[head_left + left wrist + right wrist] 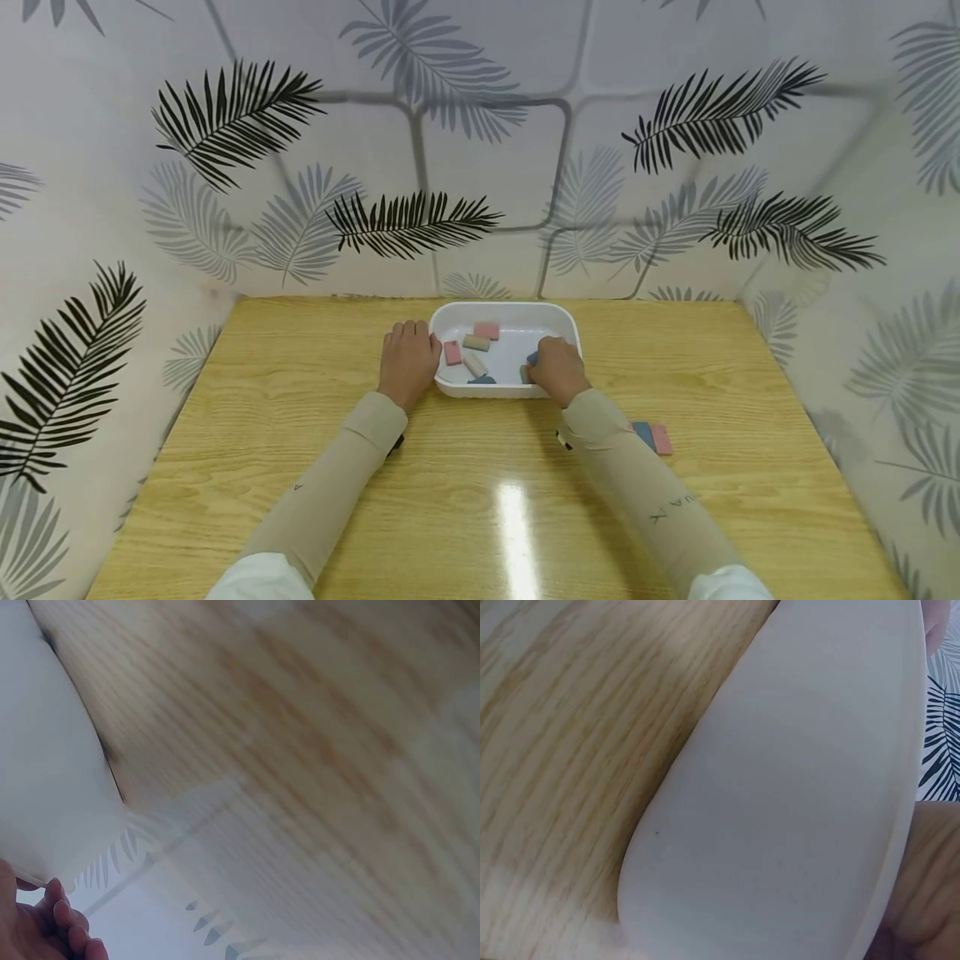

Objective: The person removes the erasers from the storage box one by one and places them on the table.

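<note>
A white tray [506, 390] with rounded corners stands on the table, holding several small blocks. My left hand [409, 358] grips its left rim; in the left wrist view the fingers [66, 919] curl at the tray's edge. My right hand [558, 367] reaches over the near rim into the right part of the tray. A blue block [533, 358] and a tan block [525, 375] show right at its fingers, which are mostly hidden; I cannot tell whether they hold one. The right wrist view shows mainly the tray's outer wall [780, 787] with part of the hand beyond the rim.
In the tray's left half lie pink blocks [486, 332], tan blocks [476, 342] and a blue-grey block [482, 380]. Beside my right forearm, a blue block [643, 432] and a pink block [662, 439] lie side by side on the wooden table [300, 358]. A leaf-patterned wall [487, 167] rises behind.
</note>
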{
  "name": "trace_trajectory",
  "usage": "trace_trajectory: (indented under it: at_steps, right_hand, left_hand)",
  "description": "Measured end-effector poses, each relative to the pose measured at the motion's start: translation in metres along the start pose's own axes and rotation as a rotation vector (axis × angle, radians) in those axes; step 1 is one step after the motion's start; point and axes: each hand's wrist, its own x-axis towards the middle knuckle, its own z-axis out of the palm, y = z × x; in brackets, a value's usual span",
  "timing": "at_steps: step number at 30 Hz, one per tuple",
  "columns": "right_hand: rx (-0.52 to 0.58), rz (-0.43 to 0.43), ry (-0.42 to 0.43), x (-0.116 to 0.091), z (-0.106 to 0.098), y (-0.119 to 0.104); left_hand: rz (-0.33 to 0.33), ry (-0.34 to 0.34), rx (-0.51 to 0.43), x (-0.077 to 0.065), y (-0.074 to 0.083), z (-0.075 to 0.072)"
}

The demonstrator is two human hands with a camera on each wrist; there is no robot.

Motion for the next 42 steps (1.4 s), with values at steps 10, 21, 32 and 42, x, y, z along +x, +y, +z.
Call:
trace_trajectory:
  at_steps: [10, 21, 32, 42]
  right_hand:
    - [0.107, -0.031, 0.044, -0.003, -0.003, 0.006]
    - [0.199, -0.076, 0.071, -0.025, -0.024, 0.018]
    - [0.275, -0.054, 0.083, -0.062, -0.046, 0.043]
    - [0.236, 0.008, 0.080, -0.100, -0.054, 0.061]
  left_hand:
    - [0.007, 0.011, 0.006, 0.000, -0.001, 0.002]
    - [0.001, -0.003, 0.010, 0.001, -0.001, 0.004]
    - [0.000, -0.009, 0.020, 0.000, 0.000, 0.000]
    - [0.001, -0.001, 0.015, 0.001, -0.002, 0.003]
